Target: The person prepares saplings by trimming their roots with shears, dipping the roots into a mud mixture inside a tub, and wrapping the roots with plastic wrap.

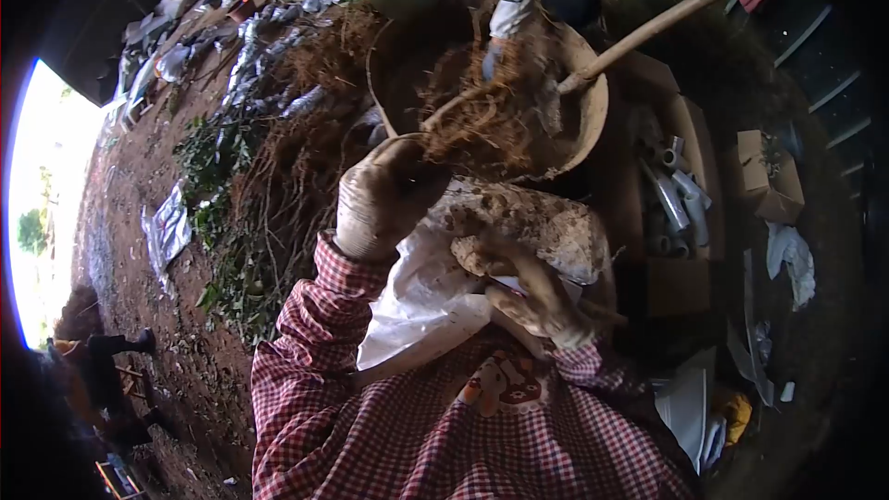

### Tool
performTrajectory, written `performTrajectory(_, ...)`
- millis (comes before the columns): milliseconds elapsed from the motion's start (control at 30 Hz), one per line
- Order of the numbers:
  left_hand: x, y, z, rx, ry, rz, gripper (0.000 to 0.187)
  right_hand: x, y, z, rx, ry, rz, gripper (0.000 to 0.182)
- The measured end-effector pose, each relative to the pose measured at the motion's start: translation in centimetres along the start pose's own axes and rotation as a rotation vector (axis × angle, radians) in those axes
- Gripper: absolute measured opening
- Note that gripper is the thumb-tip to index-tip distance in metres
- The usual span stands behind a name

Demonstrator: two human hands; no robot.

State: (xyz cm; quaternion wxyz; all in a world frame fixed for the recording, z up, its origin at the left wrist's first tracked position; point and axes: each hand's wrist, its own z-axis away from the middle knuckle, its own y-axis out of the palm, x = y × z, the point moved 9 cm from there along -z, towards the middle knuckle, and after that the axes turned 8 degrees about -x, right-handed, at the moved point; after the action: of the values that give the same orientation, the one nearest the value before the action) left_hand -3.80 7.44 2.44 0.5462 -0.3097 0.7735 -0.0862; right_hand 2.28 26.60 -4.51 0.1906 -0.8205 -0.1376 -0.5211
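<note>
My left hand (375, 199), in a soiled pale glove, is curled at the near rim of a tub, against a tangle of brown roots (482, 134) with a bare stem (458, 106). Its fingertips are in shadow. Lower right, my right hand (542, 301), in a muddy glove, has its fingers round a clump of wet mud (477, 256). Below the hands a white plastic sheet (417, 310) lies over my lap, and a mud-smeared plastic bag (569, 231) sits beyond it. The round tub (593, 120) stands in front of me.
Another person's gloved hand (495, 46) reaches into the tub from the far side. A long wooden handle (685, 18) slants out of it to the right. Leafy rooted plants (250, 194) are heaped at left. A cardboard box (699, 148) holds plastic rolls (681, 194) at right.
</note>
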Motion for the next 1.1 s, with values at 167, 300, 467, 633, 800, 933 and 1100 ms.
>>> performTrajectory(167, -6.1, 10.3, 3.2, 0.414, 0.373, -0.097, 0.046, -9.2, -0.3, 0.9, -0.143, 0.529, -0.480, 0.081)
performTrajectory(300, -5.4, 11.8, 3.9, 0.415, 0.314, 0.172, 0.040, -8.2, -2.2, 1.3, -0.041, -0.073, -0.967, 0.077)
performTrajectory(467, -6.3, 13.3, 6.9, 0.256, 0.590, -0.134, 0.033, -8.0, -5.7, 2.2, -0.635, 0.389, -0.830, 0.027)
performTrajectory(633, -5.4, 15.4, 8.9, 0.192, 0.612, -0.076, 0.050, -9.0, -10.4, 3.3, -0.511, 0.276, -0.935, 0.057)
performTrajectory(800, -3.1, 18.9, 10.9, 0.294, 0.592, -0.284, 0.055, -8.3, -10.5, 3.7, -0.569, 0.281, -1.025, 0.067)
performTrajectory(933, -2.0, 19.9, 11.6, 0.275, 0.493, -0.165, 0.057, -7.8, -10.8, 2.9, -0.521, 0.181, -0.925, 0.063)
performTrajectory(1100, -5.0, 16.6, 10.9, 0.233, 0.633, -0.104, 0.053, -9.6, -10.1, 3.8, -0.579, 0.352, -1.007, 0.067)
